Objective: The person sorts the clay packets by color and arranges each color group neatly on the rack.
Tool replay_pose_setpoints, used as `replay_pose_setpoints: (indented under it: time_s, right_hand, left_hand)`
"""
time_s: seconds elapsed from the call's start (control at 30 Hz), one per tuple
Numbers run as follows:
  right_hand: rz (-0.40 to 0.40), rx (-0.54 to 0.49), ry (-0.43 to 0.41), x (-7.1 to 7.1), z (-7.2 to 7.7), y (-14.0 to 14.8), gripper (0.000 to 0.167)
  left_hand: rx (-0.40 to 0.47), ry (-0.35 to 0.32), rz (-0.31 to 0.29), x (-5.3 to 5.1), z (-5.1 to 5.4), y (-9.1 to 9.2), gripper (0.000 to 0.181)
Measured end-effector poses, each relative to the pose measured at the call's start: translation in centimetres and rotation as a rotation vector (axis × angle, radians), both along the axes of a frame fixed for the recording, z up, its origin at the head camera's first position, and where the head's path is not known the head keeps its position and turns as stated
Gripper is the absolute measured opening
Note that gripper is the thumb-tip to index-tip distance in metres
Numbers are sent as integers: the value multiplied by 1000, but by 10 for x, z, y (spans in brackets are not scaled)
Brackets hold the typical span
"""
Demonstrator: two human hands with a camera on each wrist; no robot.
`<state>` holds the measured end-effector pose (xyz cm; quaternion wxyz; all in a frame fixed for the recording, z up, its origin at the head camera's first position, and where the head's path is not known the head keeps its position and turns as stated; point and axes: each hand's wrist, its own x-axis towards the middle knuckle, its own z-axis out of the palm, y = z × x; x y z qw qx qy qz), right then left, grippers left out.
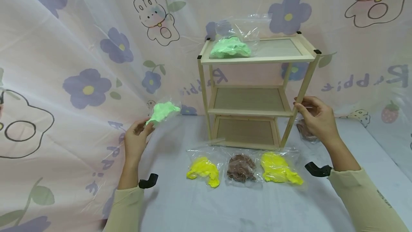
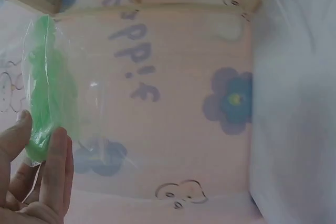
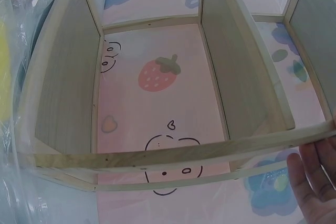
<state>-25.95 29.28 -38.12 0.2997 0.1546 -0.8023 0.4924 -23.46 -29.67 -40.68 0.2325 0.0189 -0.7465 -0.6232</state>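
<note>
Green-filled bag [image 1: 163,112] rises above the left hand [image 1: 136,139] pinching it; the right hand [image 1: 318,119] grips the shelf [image 1: 252,99].

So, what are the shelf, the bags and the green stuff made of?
Shelf: apparently pale, bare, matte wood; faint grain shows on its boards. Bags: probably thin plastic, clear and glossy, since they crinkle and catch the light. Green stuff: maybe soft clay or dough, from its lumpy folds; finish unclear through the plastic.
</note>
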Motion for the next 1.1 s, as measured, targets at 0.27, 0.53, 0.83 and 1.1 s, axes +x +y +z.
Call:
replay_pose_setpoints:
  time_s: [0.27, 0.53, 0.83, 1.1]
  right_hand:
    - [7, -11, -1, 1, 1, -1, 29]
    - [11, -20, -2, 3, 2, -3, 29]
    - [-2, -11, 1, 3, 1, -3, 28]
    - [-8, -4, 6, 1, 0, -1, 28]
  left_hand:
    - [213, 65, -200, 6, 31, 15, 48]
    - [357, 146, -295, 11, 54, 30, 33]
    - [382, 215, -315, 12, 75, 45, 36]
    - [407, 394, -281, 7, 95, 70, 31]
